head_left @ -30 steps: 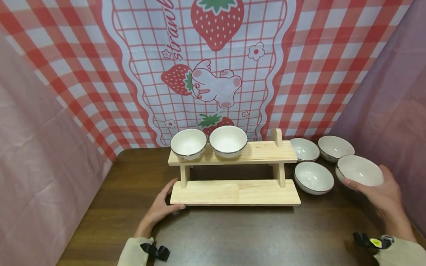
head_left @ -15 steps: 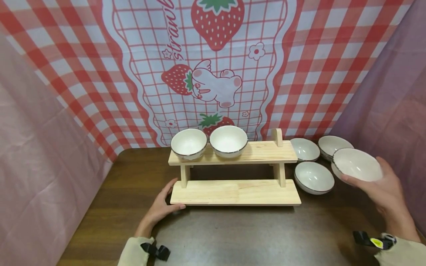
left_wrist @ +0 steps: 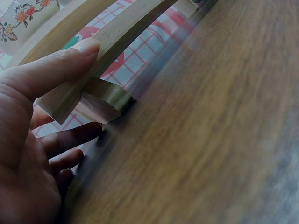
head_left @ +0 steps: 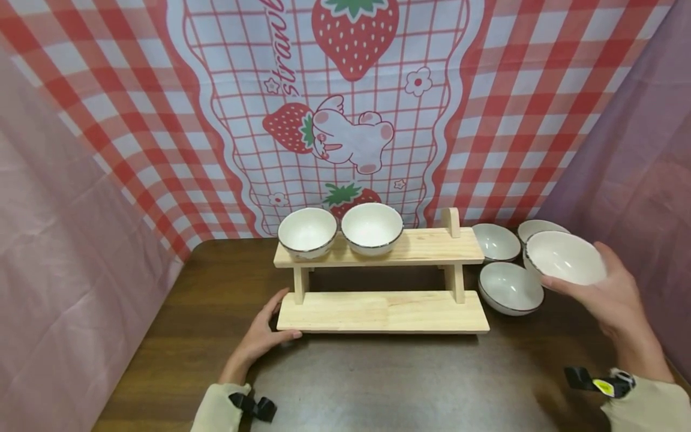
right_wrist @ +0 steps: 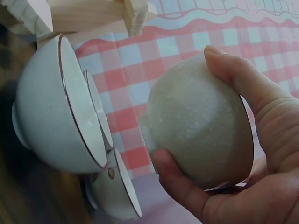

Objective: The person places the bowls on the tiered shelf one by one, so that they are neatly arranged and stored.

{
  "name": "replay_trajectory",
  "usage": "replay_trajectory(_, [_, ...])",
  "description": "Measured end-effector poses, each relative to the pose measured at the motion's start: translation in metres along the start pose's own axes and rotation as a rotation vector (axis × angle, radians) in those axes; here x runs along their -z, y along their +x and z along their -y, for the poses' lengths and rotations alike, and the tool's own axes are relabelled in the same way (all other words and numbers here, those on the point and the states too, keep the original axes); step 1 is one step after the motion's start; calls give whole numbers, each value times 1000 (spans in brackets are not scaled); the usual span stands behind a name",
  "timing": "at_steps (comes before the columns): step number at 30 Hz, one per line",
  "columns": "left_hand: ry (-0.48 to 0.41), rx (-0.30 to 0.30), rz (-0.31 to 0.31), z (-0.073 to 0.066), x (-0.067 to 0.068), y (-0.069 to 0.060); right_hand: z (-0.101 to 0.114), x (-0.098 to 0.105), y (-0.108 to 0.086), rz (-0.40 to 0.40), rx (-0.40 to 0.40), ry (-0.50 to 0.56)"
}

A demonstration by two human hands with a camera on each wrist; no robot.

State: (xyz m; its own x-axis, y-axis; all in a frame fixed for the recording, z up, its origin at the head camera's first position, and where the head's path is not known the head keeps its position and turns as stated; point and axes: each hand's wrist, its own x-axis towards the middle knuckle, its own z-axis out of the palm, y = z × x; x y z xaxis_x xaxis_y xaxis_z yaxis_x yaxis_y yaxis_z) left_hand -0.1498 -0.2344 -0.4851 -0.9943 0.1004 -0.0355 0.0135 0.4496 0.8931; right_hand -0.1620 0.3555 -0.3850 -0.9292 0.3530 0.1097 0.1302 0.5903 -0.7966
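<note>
My right hand [head_left: 618, 288] holds a white bowl [head_left: 565, 258] with a dark rim, raised above the table. In the right wrist view the thumb and fingers span the sides of this bowl [right_wrist: 201, 126]. My left hand [head_left: 259, 339] grips the left end of a two-tier wooden rack [head_left: 383, 313], thumb at the front edge of the lower board. The left wrist view shows its thumb on the board [left_wrist: 124, 35] and the other fingers around the end. Two white bowls, a left one [head_left: 308, 231] and a right one [head_left: 371, 228], stand on the upper board.
Beside the rack's right end are a near bowl [head_left: 510, 288], a bowl [head_left: 496, 242] behind it and a third bowl [head_left: 540, 228], partly hidden by the held one. All rest on the brown table [head_left: 410, 378]. A red-checked cloth [head_left: 507, 120] hangs behind.
My right hand has lifted the bowl and carried it left and slightly away, so it now covers more of the back right bowl. The left hand and the rack stay in place.
</note>
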Motion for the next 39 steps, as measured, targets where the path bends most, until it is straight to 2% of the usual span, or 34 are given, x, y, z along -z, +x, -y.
replay_trajectory(11, [4, -6, 5, 0, -1, 2, 15, -3, 4, 50, 40, 56])
replay_trajectory(39, [8, -11, -1, 1, -1, 1, 70, -23, 4, 142, 148, 32])
